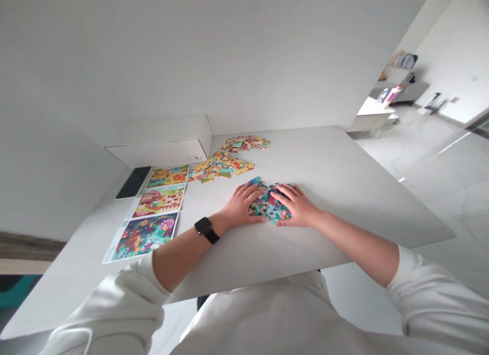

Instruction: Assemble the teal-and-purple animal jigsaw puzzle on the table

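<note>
A pile of dark blue and teal jigsaw puzzle pieces [273, 211] lies on the table in front of me. My left hand [242, 206] rests on the pile's left side, fingers spread and laid flat. From the other side my right hand [297, 206] touches the pile, its fingers also spread over the pieces. Parts of the pile are hidden under both hands. Farther back sit a pile of yellow and green puzzle pieces [221, 165] and a pile of red and pink puzzle pieces [246, 143].
Left of the pieces lies a sheet with three printed pictures [147, 235], beside a dark phone-like device [133, 182]. A white box [160, 151] stands at the back left against the wall. The white table [336, 166] has a rounded right corner.
</note>
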Available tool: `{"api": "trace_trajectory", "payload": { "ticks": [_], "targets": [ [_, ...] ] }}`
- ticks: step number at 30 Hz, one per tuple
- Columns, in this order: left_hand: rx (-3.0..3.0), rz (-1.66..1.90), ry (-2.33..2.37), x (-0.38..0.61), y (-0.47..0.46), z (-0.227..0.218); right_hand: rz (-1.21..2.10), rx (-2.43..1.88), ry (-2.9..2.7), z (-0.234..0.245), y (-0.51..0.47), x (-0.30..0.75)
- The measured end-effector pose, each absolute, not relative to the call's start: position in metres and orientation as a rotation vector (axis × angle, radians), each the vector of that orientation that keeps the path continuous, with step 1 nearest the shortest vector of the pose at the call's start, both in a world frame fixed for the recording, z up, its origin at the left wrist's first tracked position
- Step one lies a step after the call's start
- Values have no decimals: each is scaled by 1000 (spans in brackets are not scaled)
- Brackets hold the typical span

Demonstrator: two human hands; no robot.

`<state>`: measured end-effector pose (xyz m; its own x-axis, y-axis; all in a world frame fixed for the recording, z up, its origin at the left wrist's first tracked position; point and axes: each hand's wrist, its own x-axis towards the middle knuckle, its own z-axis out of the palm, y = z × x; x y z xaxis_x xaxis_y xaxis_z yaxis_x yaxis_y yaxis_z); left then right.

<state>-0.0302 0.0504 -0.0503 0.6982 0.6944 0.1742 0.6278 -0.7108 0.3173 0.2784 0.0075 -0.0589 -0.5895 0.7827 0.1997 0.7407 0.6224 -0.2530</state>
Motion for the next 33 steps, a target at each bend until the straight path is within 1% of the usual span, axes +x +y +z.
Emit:
{"api": "trace_trajectory", "payload": {
  "ticks": [9, 15, 21, 27, 30, 33],
  "targets": [
    [2682, 439, 980, 17, 85, -49, 228, -1211, -2511, -60, 45, 319],
    [2694, 477, 931, 56, 142, -48, 266, -1253, -2472, -61, 100, 356],
    [2709, 454, 947, 71, 192, -49, 290, -1218, -2466, -59, 151, 372],
    [2714, 532, 940, 54, 219, -44, 289, -1140, -2499, -63, 187, 375],
    [2666, 624, 1067, 22, 225, -40, 266, -1083, -2517, -67, 196, 375],
    [2701, 495, 1157, -13, 228, -40, 236, -1016, -2513, -72, 201, 377]
  ]
}}
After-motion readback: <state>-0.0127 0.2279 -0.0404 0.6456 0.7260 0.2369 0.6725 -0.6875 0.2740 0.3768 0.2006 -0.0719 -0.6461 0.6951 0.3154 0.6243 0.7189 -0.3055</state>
